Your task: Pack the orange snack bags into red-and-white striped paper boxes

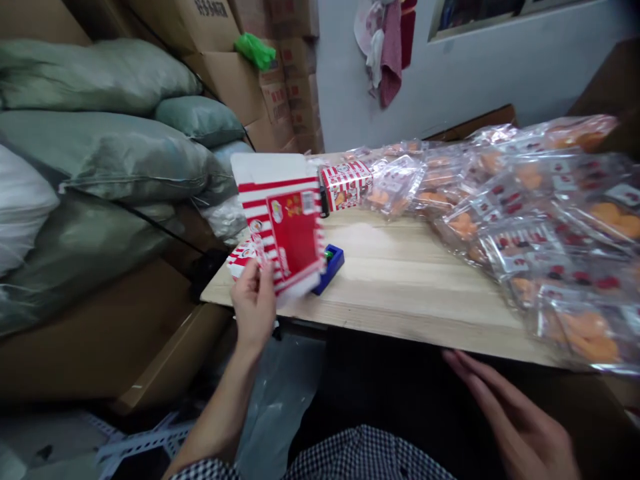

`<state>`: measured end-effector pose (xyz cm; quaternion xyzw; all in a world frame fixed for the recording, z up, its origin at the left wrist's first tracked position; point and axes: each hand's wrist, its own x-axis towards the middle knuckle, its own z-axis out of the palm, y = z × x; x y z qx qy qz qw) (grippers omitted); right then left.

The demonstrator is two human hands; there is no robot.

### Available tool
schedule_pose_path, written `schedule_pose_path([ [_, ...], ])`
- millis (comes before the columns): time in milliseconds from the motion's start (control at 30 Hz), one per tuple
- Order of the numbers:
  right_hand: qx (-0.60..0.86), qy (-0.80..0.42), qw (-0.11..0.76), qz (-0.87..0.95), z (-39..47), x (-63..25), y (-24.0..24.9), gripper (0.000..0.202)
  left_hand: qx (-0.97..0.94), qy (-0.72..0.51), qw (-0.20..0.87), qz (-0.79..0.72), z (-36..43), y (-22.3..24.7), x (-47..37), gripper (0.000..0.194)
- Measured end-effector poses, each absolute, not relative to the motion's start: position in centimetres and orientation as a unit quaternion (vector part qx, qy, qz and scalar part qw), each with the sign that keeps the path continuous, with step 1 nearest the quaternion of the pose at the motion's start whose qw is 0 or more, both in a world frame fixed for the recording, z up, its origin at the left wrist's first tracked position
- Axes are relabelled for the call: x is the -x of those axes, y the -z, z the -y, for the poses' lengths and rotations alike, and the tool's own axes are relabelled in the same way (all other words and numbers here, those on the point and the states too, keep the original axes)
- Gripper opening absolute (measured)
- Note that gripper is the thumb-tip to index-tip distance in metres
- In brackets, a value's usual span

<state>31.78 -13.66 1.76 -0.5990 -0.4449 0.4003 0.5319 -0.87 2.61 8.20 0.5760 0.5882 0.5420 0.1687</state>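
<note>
My left hand (254,300) pinches the lower left edge of a flat red-and-white striped carton (297,233), held up over the table's left end. The carton's red panel carries yellow print and a barcode, and a white flap tops it. Behind it, a small blue holder (332,268) with something green inside is partly hidden. More striped card (241,259) lies on the table beside my fingers. My right hand (515,413) hangs below the table's front edge at the lower right, fingers stretched out and holding nothing; it is somewhat blurred.
On the wooden table (400,280), clear plastic packs with orange pieces (530,233) pile along the right and back. A striped box (347,183) stands at the back beside a dark object. Stuffed green sacks (120,147) and cardboard boxes (225,87) crowd the left.
</note>
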Motion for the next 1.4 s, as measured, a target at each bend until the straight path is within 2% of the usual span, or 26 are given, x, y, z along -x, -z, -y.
schedule_pose_path([
  [100, 0.556, -0.444, 0.567, 0.415, 10.9, -29.6, -2.0, 0.059, -0.509, -0.514, 0.462, -0.512, 3.6, -5.4, -4.4, 0.031],
  [167, 0.512, -0.513, 0.570, 0.387, 9.8, -29.0, -2.0, 0.060, -0.470, -0.462, 0.574, -0.485, 6.3, -3.1, -7.0, 0.035],
  [200, 0.502, -0.542, 0.563, 0.371, 9.7, -29.0, -1.8, 0.056, -0.469, -0.444, 0.596, -0.477, 7.1, -2.2, -7.8, 0.038],
  [267, 0.497, -0.580, 0.546, 0.346, 10.1, -29.5, -1.0, 0.047, -0.505, -0.456, 0.545, -0.489, 7.3, -1.4, -8.6, 0.046],
  [333, 0.499, -0.598, 0.529, 0.337, 11.0, -30.2, -0.1, 0.043, -0.590, -0.487, 0.397, -0.507, 6.4, -1.9, -8.5, 0.055],
  [433, 0.490, -0.616, 0.512, 0.344, 12.1, -30.8, 1.3, 0.037, -0.744, -0.438, 0.207, -0.460, 4.3, -3.7, -8.1, 0.049],
  [533, 0.477, -0.628, 0.502, 0.355, 12.6, -30.6, 2.4, 0.034, -0.835, -0.318, 0.178, -0.413, 2.5, -4.5, -8.3, 0.044],
  [600, 0.478, -0.627, 0.498, 0.361, 12.8, -30.4, 3.1, 0.034, -0.849, -0.254, 0.204, -0.417, 1.6, -4.1, -8.6, 0.042],
  [733, 0.484, -0.622, 0.478, 0.389, 12.8, -30.4, 4.4, 0.031, -0.840, -0.152, 0.305, -0.422, 0.3, -3.2, -8.6, 0.019],
  [833, 0.478, -0.621, 0.459, 0.418, 12.4, -30.6, 5.0, 0.031, -0.803, -0.063, 0.474, -0.356, -0.8, -3.0, -8.4, 0.014],
  [933, 0.462, -0.632, 0.429, 0.450, 11.8, -30.9, 4.9, 0.036, -0.691, 0.021, 0.673, -0.264, -2.0, -2.7, -8.3, 0.021],
  [1033, 0.471, -0.613, 0.402, 0.491, 11.6, -30.9, 4.8, 0.046, -0.578, 0.056, 0.769, -0.266, -2.9, -2.1, -8.5, 0.021],
  [1100, 0.513, -0.545, 0.383, 0.541, 11.9, -30.2, 5.0, 0.063, -0.512, 0.045, 0.796, -0.319, -3.2, -1.6, -9.0, 0.021],
  [1233, 0.637, -0.312, 0.300, 0.638, 12.7, -26.9, 6.7, 0.137, -0.425, 0.004, 0.805, -0.414, -3.3, -0.1, -10.6, 0.020],
  [1267, 0.658, -0.266, 0.279, 0.647, 12.9, -26.0, 7.2, 0.149, -0.417, 0.007, 0.805, -0.422, -3.3, 0.1, -11.1, 0.018],
  [1333, 0.674, -0.213, 0.255, 0.660, 12.9, -24.4, 7.8, 0.154, -0.427, 0.026, 0.798, -0.425, -3.5, 0.2, -11.7, 0.015],
  [1400, 0.673, -0.193, 0.254, 0.668, 12.7, -23.5, 7.7, 0.145, -0.498, 0.030, 0.760, -0.416, -3.5, -0.7, -11.7, 0.016],
])
